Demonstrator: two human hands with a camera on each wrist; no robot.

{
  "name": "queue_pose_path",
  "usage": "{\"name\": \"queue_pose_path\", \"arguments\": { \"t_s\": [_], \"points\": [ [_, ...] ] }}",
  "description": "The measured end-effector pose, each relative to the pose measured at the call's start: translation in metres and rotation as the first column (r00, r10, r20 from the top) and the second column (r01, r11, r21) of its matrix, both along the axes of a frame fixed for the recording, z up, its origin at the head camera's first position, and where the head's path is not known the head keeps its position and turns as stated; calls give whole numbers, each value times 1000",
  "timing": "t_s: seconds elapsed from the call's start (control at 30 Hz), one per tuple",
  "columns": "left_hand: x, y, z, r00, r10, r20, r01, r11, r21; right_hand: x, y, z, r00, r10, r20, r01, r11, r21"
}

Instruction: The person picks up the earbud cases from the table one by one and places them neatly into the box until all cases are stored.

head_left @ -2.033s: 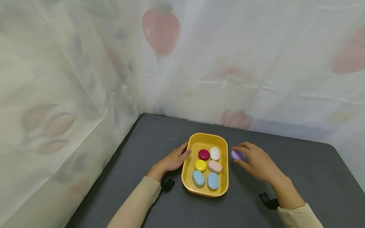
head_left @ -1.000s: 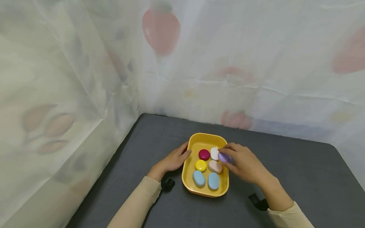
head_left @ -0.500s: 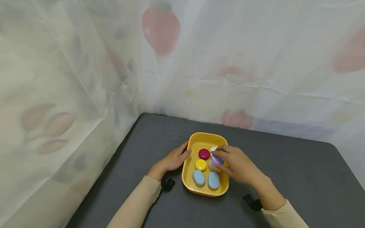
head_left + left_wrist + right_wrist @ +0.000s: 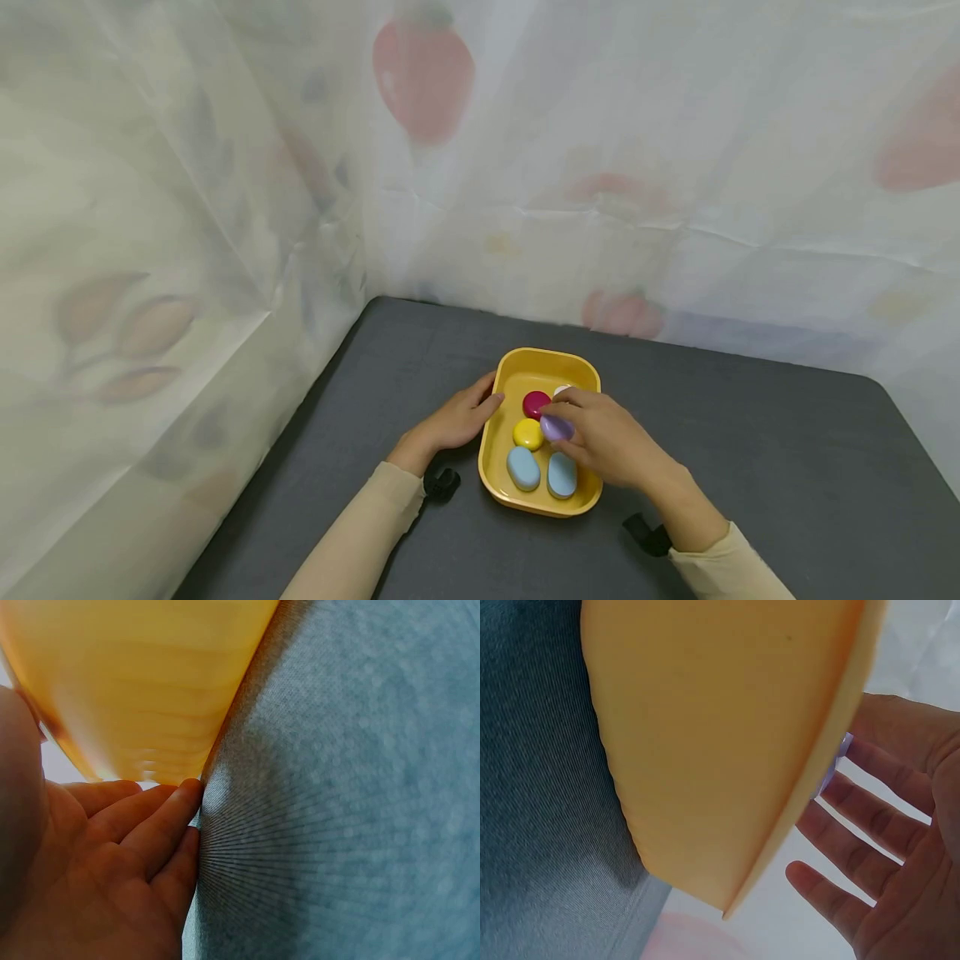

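A yellow tray [image 4: 540,367] lies on the dark table. My left hand [image 4: 453,421] grips its left side, thumb over the rim and fingers [image 4: 161,825] along the outer wall. My right hand [image 4: 611,437] pinches a smooth lavender oval piece [image 4: 556,427] between thumb and fingers, above the tray's middle. Under and around it sit a crimson round piece [image 4: 536,404], a yellow round piece [image 4: 528,434] and two light blue oval pieces [image 4: 522,468]. A white piece [image 4: 562,389] barely shows behind the right hand. In the right wrist view, the tray wall mostly hides the lavender piece.
The grey table [image 4: 750,467] extends right of the tray. Pale curtains [image 4: 712,167] with fruit prints hang along its back and left edges. Black straps [image 4: 647,533] sit at both wrists, beside beige sleeves.
My right hand has carried the lavender piece leftward, from beside the tray to over its middle. It now covers the pink piece and most of the white one. The left hand stays put.
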State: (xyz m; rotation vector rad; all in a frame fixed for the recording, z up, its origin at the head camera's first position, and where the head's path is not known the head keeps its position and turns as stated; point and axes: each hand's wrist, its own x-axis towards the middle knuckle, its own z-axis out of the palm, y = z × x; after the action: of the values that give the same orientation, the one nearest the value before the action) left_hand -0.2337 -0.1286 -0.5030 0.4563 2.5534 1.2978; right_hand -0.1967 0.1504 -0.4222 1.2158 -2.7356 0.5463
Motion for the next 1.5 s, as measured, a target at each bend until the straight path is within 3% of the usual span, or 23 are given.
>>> {"name": "queue_pose_path", "arguments": {
  "t_s": [1.03, 1.5],
  "points": [
    [1, -1, 2, 1000, -13, -10, 13, 1000, 1, 0, -18, -15, 996, -18, 91, 12, 997, 71],
    [0, -1, 1, 1000, -16, -4, 16, 1000, -12, -1, -19, -24, 996, -23, 90, 16, 997, 77]
  ]
}}
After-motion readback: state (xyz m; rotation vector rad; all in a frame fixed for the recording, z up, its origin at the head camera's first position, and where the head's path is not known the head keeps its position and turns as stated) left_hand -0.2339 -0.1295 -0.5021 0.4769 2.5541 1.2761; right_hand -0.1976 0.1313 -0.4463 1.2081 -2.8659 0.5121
